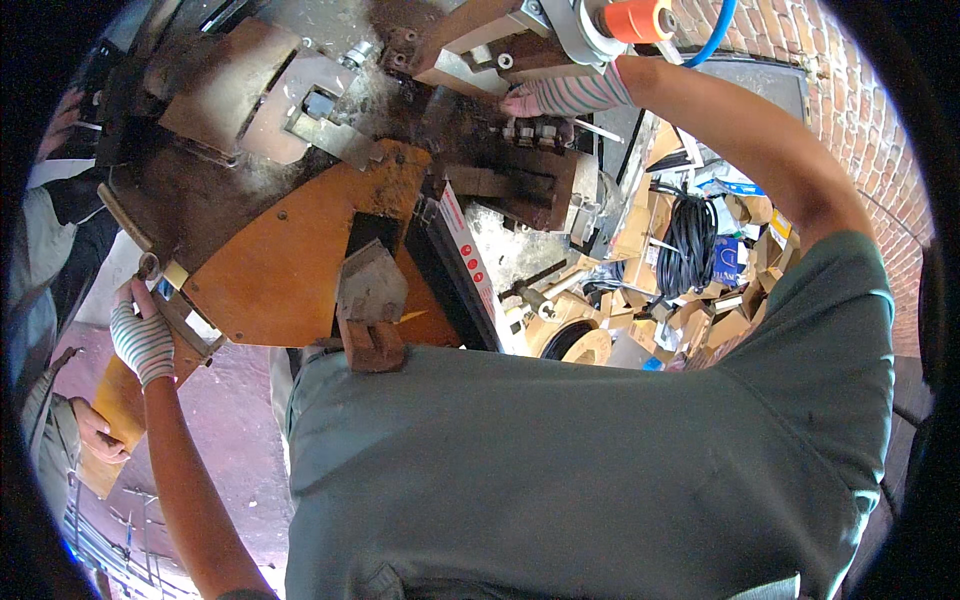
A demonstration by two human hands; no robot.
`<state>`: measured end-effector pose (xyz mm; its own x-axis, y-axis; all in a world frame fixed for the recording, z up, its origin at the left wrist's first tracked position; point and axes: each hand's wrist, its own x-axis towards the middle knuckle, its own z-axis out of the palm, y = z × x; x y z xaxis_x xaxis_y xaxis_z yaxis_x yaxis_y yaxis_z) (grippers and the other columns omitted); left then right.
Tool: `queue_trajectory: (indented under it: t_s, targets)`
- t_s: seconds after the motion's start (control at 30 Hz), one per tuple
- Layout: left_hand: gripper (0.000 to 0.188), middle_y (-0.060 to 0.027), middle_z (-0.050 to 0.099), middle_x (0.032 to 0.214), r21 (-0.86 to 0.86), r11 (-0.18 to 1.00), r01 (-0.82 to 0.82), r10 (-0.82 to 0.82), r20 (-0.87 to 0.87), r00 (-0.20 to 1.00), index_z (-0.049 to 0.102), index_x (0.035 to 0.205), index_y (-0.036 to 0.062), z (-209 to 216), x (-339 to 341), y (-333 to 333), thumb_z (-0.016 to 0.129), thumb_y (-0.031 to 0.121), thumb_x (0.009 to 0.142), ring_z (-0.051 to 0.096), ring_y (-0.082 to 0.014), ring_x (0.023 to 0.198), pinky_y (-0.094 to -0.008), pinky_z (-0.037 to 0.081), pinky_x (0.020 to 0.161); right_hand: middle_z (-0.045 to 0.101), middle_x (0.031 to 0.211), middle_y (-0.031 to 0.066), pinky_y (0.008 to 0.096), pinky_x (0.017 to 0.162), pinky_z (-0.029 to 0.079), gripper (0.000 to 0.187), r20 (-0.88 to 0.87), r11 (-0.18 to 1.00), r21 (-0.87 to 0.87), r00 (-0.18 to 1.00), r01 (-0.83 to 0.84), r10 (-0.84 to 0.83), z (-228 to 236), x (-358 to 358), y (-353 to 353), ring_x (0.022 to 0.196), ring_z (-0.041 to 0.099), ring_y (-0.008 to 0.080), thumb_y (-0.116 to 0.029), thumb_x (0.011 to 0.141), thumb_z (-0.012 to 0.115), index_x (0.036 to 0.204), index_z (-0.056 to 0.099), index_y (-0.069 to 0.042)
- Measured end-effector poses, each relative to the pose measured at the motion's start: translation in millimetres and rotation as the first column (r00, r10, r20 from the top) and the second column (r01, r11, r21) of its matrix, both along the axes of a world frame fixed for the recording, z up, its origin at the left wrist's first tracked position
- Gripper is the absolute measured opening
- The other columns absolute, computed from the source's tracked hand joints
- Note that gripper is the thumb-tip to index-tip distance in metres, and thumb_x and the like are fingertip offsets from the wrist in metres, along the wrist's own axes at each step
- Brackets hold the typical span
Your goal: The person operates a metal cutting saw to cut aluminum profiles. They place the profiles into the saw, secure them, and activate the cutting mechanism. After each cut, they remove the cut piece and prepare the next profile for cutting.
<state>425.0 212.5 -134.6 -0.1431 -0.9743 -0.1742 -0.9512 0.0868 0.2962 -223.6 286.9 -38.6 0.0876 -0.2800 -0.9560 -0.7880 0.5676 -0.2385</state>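
- A co-worker's hand [98, 432] grips the edge of a tan board [104, 474], low on the left;
- the left hand [142, 338], in a striped fingerless glove, has its fingers partly curled, tips at a round metal end [149, 266]; whether it grips it I cannot tell;
- an orange plate [275, 270] lies on the machine just right of that hand, with a grey metal block [372, 286] at its right side;
- the right hand [535, 99], gloved alike, reaches under a metal arm [478, 48], near a dark ribbed part [540, 132]; its fingertips are partly hidden, so any hold is unclear;
- the work looks under way, with both hands at the machine; nothing shows as finished, and how much is left cannot be judged
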Motion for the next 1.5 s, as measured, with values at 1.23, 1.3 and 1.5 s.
queue_trajectory:
  t_s: [1.23,1.3,1.5]
  targets:
    - [0.041,-0.0195,0.076,0.109,0.005,1.0,0.017,-0.017,-0.049,0.999,0.074,0.118,0.0038,3,-3,0,0.054,0.039,0.109,0.073,-0.0344,0.096,-0.0421,0.056,0.086,0.061,0.077,0.0051,0.0368,0.056,0.047,0.048,0.053,0.965,0.168,0.975,0.203,-0.214,32,6,-8,0.054,0.048,0.0173,-0.048,0.103,0.065,0.136,0.057,-0.012]
    - [0.039,-0.0193,0.077,0.108,0.01,1.0,-0.012,0.013,-0.078,0.997,0.074,0.117,0.0042,3,-3,1,0.055,0.038,0.109,0.073,-0.0348,0.095,-0.0424,0.056,0.086,0.063,0.081,0.0063,0.0383,0.06,0.049,0.049,0.064,0.983,0.13,0.988,0.132,-0.141,25,1,-4,0.06,0.052,0.0197,-0.049,0.104,0.062,0.137,0.057,-0.012]
    - [0.034,-0.0193,0.077,0.107,0.005,1.0,-0.03,0.03,-0.13,0.991,0.074,0.114,0.0052,1,-2,3,0.059,0.034,0.107,0.074,-0.0346,0.097,-0.0416,0.056,0.089,0.07,0.095,0.0098,0.0427,0.071,0.055,0.053,0.053,0.833,-0.293,0.862,-0.47,0.505,-15,-29,20,0.075,0.065,0.027,-0.052,0.106,0.056,0.141,0.056,-0.012]
